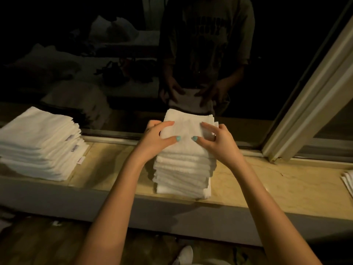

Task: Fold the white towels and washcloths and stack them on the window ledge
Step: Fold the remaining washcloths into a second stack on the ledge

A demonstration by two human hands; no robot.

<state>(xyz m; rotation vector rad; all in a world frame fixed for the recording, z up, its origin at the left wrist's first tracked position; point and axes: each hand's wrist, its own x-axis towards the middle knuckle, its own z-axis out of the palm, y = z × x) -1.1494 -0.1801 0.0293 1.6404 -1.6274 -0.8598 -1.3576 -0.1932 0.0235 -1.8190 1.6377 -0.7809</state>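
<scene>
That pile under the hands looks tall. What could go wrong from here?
The middle stack is tall and its layers sit unevenly, so a sideways nudge from the left hand or right hand might tip it. Its base lies close to the front edge of the window ledge, so loosened cloths could slide to the floor.

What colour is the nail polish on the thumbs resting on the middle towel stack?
Turquoise, clearest in the head view on both thumbnails atop the stack.
</scene>
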